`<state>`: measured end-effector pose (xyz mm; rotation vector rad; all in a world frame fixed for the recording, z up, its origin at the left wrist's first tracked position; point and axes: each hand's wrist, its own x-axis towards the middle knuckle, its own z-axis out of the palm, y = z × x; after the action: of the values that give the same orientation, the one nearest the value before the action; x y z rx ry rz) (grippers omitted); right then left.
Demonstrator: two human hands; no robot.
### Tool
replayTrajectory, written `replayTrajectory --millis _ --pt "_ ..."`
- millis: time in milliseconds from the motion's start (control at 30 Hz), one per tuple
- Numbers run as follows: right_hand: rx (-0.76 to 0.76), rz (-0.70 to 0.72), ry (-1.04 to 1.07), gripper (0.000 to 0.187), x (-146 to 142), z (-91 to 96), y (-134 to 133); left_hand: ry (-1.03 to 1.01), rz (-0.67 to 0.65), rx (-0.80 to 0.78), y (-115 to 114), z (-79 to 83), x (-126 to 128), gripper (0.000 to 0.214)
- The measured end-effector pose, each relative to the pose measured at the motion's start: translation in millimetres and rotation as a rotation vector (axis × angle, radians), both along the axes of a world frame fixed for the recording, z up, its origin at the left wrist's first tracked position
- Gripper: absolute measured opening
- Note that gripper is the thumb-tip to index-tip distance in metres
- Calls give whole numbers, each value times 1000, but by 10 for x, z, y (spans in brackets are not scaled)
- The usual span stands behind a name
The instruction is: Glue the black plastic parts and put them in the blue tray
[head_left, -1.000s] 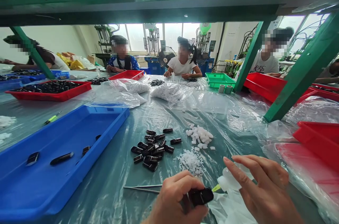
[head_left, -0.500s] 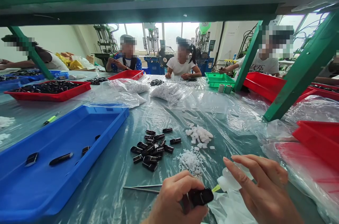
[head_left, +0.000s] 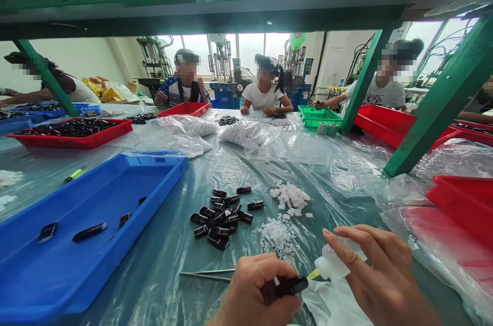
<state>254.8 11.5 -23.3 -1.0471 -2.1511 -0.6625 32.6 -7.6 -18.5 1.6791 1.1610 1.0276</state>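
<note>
Our left hand [head_left: 256, 290] pinches a glossy black rectangular piece [head_left: 291, 286] between its fingers, just beside the yellow-green tip [head_left: 314, 275] of a translucent white plastic bottle [head_left: 330, 264] held by our right hand [head_left: 381, 280], fingers spread.

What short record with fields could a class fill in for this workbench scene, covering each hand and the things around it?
Left hand: holds a black rectangular piece
Right hand: holds a white squeeze bottle, its yellow-green tip toward the piece
Nearby: metal tweezers; heap of black pieces; white plastic chips
Surface: clear plastic sheeting
Trays: blue tray, a few black pieces inside
</note>
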Motion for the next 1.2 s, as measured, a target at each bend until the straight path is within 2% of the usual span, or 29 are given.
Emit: replayTrajectory --millis 100,167,300,400,600,800,1000,1200 --pt "-2 1 10 45 -19 -4 0 -125 -12 -115 -9 -68 3 20" --pt "-14 -7 42 45 -29 -3 -2 -140 -56 -161 -10 -76 -9 19" --pt "-27 3 54 46 -12 -10 9 -128 -164 -75 -3 -28 -54 19" --pt "-19 20 9 48 21 -23 23 -166 -186 -63 1 -23 -67 23" --pt "-32 27 16 45 62 -28 21 -184 -62 117 12 -112 -53 33" --pt "-24 41 16 43 55 -13 28 -131 -51 77 -1 -56 -60 34" --pt "-17 47 25 40 51 -4 31 -199 -28 115 3 -130 -41 38" --pt "-26 49 23 43 51 3 19 -217 -4 15 -13 -84 -35 39"
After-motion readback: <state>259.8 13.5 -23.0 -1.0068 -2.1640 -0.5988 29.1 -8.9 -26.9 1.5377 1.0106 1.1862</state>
